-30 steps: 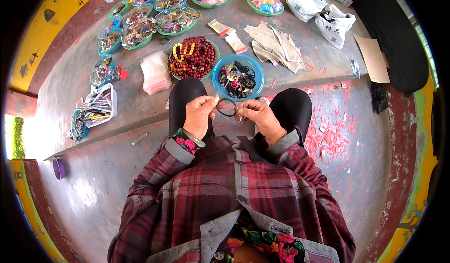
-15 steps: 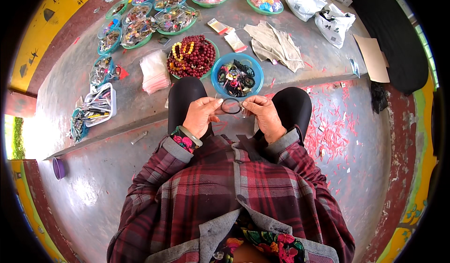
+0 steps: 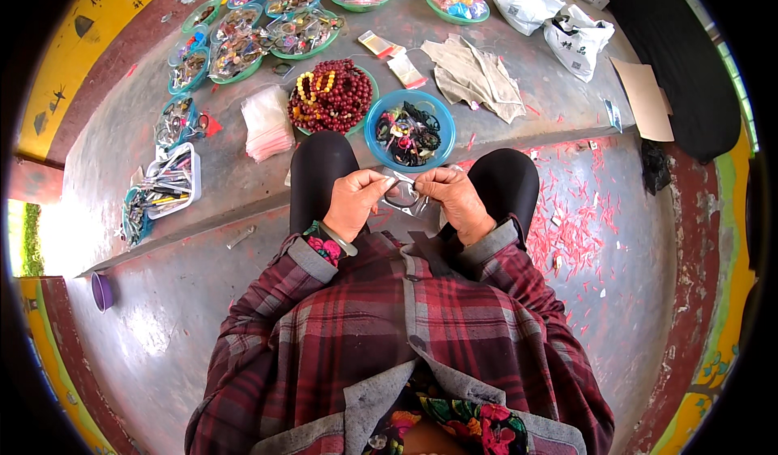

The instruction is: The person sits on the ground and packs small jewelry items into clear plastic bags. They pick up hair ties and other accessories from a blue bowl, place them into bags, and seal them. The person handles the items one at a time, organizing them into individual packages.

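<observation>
A: What is held by the left hand (image 3: 354, 204)?
B: A dark ring (image 3: 402, 195) in a clear bag (image 3: 412, 206) is pinched between it and the right hand (image 3: 455, 200), fingers closed, just below the blue bowl (image 3: 409, 132)

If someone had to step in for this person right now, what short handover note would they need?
Left hand and right hand: both pinch a small clear bag between the knees, with a dark ring-shaped bracelet at its mouth.
Blue bowl of dark bracelets sits just ahead; a green plate of red beads is to its left, and a stack of clear bags further left.
Done: one bracelet at the bag.
Left: whether it is fully inside cannot be told; the bowl holds more.
</observation>
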Available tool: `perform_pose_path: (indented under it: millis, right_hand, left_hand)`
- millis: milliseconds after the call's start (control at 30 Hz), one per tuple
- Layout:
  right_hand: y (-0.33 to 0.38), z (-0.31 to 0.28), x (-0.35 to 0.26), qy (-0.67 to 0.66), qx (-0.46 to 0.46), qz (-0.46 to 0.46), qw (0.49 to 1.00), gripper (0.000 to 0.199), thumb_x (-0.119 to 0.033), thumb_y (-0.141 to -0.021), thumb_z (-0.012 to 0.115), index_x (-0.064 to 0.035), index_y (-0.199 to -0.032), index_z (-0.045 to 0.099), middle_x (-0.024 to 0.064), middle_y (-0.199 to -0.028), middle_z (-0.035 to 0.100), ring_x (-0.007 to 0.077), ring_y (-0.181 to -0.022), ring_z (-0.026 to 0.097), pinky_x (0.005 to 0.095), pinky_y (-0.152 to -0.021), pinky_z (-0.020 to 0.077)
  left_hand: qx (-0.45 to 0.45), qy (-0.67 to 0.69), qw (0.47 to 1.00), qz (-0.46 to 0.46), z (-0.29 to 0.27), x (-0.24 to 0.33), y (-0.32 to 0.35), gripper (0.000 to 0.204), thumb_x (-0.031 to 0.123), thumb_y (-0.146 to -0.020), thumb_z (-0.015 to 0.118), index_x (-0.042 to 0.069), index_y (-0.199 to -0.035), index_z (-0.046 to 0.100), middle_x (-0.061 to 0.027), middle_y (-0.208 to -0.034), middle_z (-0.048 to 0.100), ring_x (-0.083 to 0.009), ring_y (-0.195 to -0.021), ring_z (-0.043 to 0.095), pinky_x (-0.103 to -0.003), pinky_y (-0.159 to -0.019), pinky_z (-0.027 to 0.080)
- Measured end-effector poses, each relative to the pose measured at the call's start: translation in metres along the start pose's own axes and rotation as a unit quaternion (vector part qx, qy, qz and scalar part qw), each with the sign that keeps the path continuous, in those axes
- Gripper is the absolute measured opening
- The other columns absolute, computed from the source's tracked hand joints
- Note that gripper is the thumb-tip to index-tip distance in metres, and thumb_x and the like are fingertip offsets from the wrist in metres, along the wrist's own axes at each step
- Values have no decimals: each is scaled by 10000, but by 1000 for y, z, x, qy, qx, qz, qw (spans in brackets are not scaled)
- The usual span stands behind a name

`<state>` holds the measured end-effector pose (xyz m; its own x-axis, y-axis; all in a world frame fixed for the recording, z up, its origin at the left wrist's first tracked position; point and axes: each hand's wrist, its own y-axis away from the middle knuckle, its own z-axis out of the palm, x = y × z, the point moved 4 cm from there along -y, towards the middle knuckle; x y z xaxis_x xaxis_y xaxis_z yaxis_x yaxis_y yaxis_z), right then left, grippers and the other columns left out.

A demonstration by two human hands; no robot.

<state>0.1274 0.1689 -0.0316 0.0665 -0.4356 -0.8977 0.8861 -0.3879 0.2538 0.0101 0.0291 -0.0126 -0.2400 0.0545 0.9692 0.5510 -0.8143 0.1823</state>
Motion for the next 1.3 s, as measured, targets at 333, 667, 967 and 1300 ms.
perform_pose_path:
  millis: [333,667,967,1300]
  right_hand:
    - [3,4,-5,53,-28,-4,998,97,-90,-817,640,-1,-853,628,12,-793,618,75,-737,536,215,-692,416]
    - [5,8,-7,69,-12,-22,997,98,-86,-821,639,3,-859,653,3,-759,617,66,-703,522,212,-661,411]
    - [1,-3,-4,-15,85,-47,995,112,-85,-811,645,9,-866,672,43,-731,641,95,-668,552,220,-636,426]
    - [1,-4,-2,4,74,-46,996,83,-63,-807,651,0,-860,659,23,-765,640,76,-681,555,210,-648,421]
  left_hand:
    - [5,13,999,-32,-3,-6,-4,181,178,-886,577,1,-875,614,-58,-778,657,-40,-592,521,-175,-508,403]
    - [-43,-58,997,-26,2,-11,-4,192,199,-887,585,11,-923,601,-41,-809,658,-47,-669,564,-174,-515,407]
    - [-67,92,989,-95,4,-18,-2,197,152,-906,552,0,-1031,564,-62,-983,631,-126,-857,619,-213,-604,476]
    - [-48,139,985,-92,1,-26,-5,205,106,-912,525,-46,-1048,551,-102,-980,624,-162,-845,621,-293,-756,526]
